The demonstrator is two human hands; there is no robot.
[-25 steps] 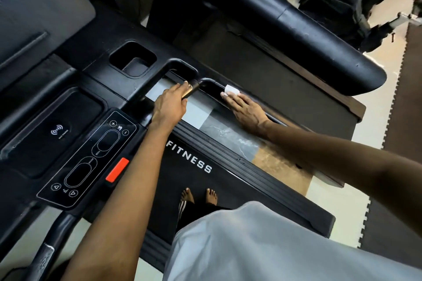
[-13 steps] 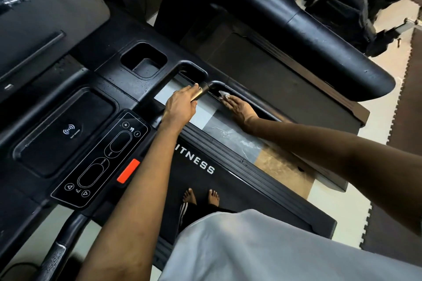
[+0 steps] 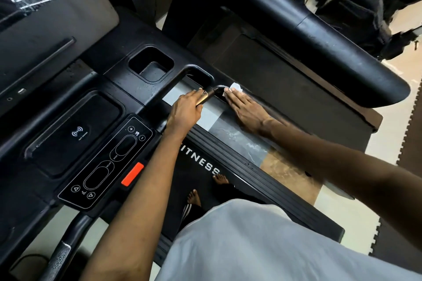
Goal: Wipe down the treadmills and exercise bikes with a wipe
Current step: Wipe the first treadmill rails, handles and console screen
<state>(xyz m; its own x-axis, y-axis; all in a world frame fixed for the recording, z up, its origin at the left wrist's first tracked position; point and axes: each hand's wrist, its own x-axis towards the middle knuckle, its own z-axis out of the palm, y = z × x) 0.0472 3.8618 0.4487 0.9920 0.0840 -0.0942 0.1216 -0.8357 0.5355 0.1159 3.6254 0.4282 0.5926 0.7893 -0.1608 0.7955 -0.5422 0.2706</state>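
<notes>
I stand on a black treadmill, its console (image 3: pixel 75 134) in front of me and to the left. My left hand (image 3: pixel 186 110) grips the metallic handlebar sensor (image 3: pixel 204 98) at the console's right end. Just to its right, my right hand (image 3: pixel 245 109) lies flat with straight fingers, pressing a small white wipe (image 3: pixel 235 87) onto the black handrail edge beside the grip. Only the wipe's far tip shows beyond my fingertips.
The console has a control strip with a red stop tab (image 3: pixel 132 174), a charging pad (image 3: pixel 80 132) and a cup recess (image 3: pixel 151 66). A second treadmill's thick black arm (image 3: pixel 319 36) runs close on the right. Foam floor mats (image 3: pixel 408 125) lie further right.
My right hand slid the wipe back along the rail towards the grip and then outward again a little. My left hand kept its hold on the sensor grip.
</notes>
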